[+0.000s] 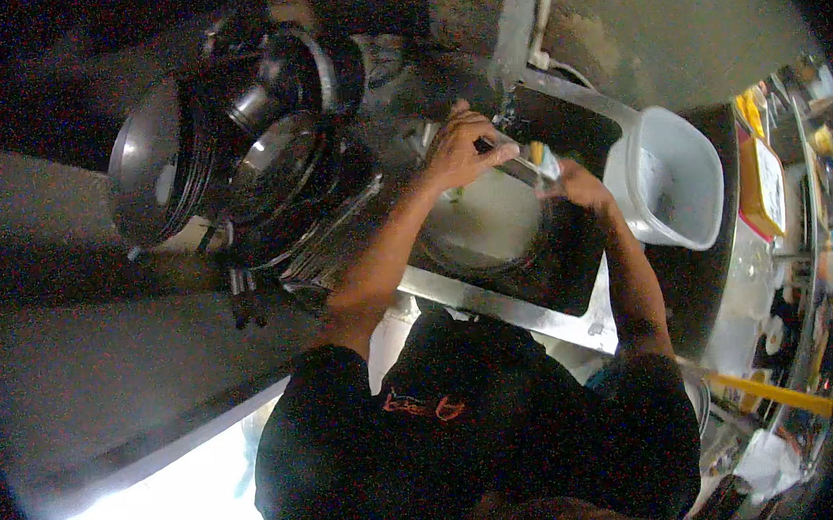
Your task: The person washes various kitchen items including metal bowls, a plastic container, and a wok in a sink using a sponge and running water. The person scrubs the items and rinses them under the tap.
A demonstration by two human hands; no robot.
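Observation:
Over a sink with a metal rim (492, 300), my left hand (463, 148) grips a slim metal utensil (522, 165), whose kind is unclear; something black shows by the fingers. My right hand (579, 185), blurred, is closed around a yellow and whitish item (539, 156), perhaps a sponge or cloth, against the utensil's other end. Below both hands sits a round vessel of cloudy water (493, 215), with a bit of green near its edge. A tap (509, 114) is just behind the hands.
A white plastic tub (707, 189) stands right of the sink. Metal pans (145, 163) and bowls (282, 150) are piled at left, beside a row of thin metal trays or lids (335, 233). Farther right are a yellow container (751, 182) and cluttered shelves.

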